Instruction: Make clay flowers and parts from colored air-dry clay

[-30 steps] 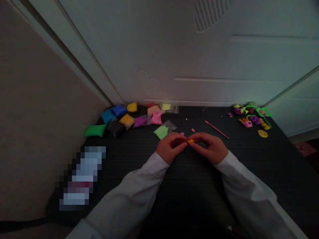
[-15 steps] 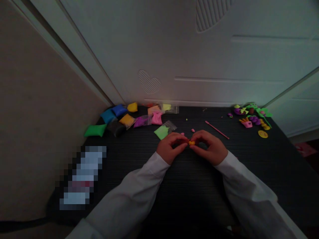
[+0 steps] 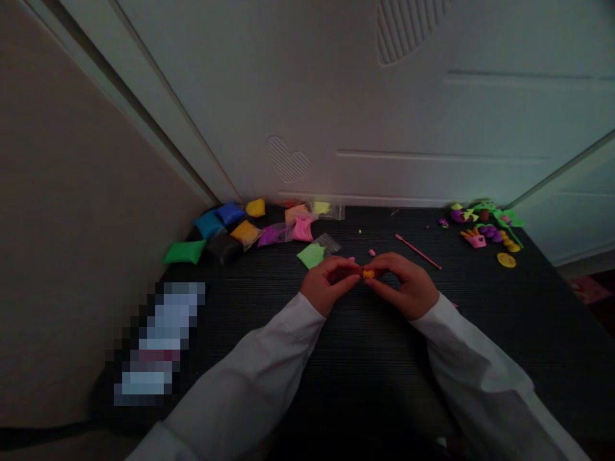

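- And here it is, centre stage: a small, lumpy orange piece [image 3: 368, 274] of what looks like modelling clay, up between the fingertips of both hands, over the middle of the table.
- The right hand [image 3: 407, 286] has it in a pinch, thumb and forefinger nearly closed around it, the palm arched open behind.
- The left hand [image 3: 328, 283] mirrors that, thumb and finger drawn almost together at the piece's left edge; too small to tell whether they grip it too.
- Just beyond the fingers, a tiny pink scrap [image 3: 371, 253] on the dark, fine-lined table [image 3: 365, 358].
- Past the left hand, a light green packet [image 3: 312, 255] in clear plastic, lying flat.
- Over to the right, a thin pink stick tool [image 3: 418, 251], lying at a slant.
- Far right, a pink cup-shaped piece [image 3: 475, 241] with orange sticks, near a round yellow disc [image 3: 507, 260] and a bright green flower-like shape [image 3: 508, 218].
- Far left, a plump green packet [image 3: 184, 251], beside a black one [image 3: 223, 247].
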The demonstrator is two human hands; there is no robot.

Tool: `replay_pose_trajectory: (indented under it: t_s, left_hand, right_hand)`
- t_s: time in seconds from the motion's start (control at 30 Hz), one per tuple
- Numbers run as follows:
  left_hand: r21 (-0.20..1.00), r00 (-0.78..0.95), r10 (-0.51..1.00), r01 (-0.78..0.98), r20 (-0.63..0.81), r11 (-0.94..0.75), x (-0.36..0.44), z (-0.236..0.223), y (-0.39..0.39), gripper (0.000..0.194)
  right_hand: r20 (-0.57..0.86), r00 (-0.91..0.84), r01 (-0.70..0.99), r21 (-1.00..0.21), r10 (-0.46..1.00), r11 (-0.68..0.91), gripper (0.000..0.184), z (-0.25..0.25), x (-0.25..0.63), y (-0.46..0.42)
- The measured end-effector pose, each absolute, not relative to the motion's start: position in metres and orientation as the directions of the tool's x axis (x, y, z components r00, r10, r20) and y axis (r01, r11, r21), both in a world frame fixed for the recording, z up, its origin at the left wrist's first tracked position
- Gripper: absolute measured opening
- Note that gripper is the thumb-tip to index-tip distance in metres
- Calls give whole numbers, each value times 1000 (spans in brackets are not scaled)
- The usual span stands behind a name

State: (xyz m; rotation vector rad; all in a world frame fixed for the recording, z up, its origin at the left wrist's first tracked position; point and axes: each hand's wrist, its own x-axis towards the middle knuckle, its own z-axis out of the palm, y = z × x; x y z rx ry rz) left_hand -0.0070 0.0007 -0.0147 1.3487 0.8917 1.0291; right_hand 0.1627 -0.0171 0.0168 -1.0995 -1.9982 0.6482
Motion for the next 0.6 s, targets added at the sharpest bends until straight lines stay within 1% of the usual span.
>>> replay_pose_trajectory:
  t_s: [0.1, 0.17, 0.33, 0.5, 0.6]
  left_hand:
    - [986, 337, 942, -155, -1, 56, -6, -13, 2, 20]
    - [974, 355, 935, -202, -20, 98, -6, -11, 2, 21]
    - [968, 356, 934, -223, -32, 119, -7, -9, 2, 21]
    - [967, 350, 936, -220, -43, 127, -8, -9, 1, 23]
    - [965, 350, 936, -229, -40, 127, -7, -8, 1, 23]
  right_hand:
    - [351, -312, 427, -778, 883, 460, 21, 14, 164, -18]
    - [320, -283, 366, -835, 904, 411, 22, 12, 164, -18]
    - [205, -243, 198, -946, 948, 255, 23, 11, 165, -17]
    - [62, -228, 88, -993, 972, 84, 24, 13, 163, -17]
    - [21, -207, 43, -999, 978, 30, 24, 12, 163, -17]
